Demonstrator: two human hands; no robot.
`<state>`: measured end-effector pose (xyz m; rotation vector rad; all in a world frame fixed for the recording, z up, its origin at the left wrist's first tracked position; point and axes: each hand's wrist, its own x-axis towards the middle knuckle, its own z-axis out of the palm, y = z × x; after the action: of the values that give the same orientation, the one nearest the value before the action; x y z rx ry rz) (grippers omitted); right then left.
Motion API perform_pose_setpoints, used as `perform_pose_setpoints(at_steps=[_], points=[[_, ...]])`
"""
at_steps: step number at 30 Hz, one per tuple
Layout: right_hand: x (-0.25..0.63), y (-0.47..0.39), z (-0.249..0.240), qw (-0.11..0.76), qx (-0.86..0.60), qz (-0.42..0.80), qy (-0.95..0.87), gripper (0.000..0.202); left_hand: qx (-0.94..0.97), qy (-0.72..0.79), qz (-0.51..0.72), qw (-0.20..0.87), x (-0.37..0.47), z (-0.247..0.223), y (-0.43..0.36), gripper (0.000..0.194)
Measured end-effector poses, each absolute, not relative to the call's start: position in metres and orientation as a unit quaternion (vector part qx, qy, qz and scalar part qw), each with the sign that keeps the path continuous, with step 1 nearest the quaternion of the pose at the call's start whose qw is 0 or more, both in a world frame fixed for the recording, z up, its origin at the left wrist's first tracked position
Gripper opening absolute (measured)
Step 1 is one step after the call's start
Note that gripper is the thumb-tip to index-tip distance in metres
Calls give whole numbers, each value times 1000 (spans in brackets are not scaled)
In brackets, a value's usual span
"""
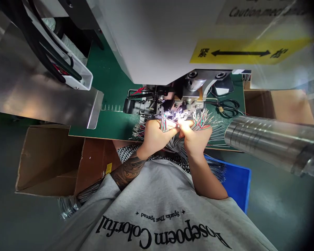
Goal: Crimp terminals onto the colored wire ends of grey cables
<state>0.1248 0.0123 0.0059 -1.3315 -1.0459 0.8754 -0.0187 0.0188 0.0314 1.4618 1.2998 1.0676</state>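
My left hand (157, 136) is closed around grey cables whose red, green and white wire ends (163, 124) stick up past the thumb. My right hand (196, 139) is closed too, on a thicker bundle of cables with stripped, splayed wire ends (202, 118). The fingertips of both hands meet just in front of the brightly lit head of a crimping machine (176, 104). Glare there hides the exact wire pinched between them. The grey cable lengths (176, 144) hang down between my wrists towards my lap.
More cable ends (138, 131) lie on the green table (104, 127) at left. A metal plate (91, 111) juts in there. At right are a metal cylinder (264, 143), a black coiled cord (229, 108) and a blue bin (240, 181). A cardboard box (49, 157) stands lower left.
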Motion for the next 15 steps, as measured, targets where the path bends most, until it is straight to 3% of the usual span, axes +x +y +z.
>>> perform_pose_setpoints(at_steps=[8, 15], points=[[124, -8, 10, 584, -570, 348, -460, 47, 596, 486, 404, 496, -27, 33, 15, 19], [128, -16, -6, 644, -514, 337, -456, 25, 592, 520, 394, 473, -24, 32, 16, 19]])
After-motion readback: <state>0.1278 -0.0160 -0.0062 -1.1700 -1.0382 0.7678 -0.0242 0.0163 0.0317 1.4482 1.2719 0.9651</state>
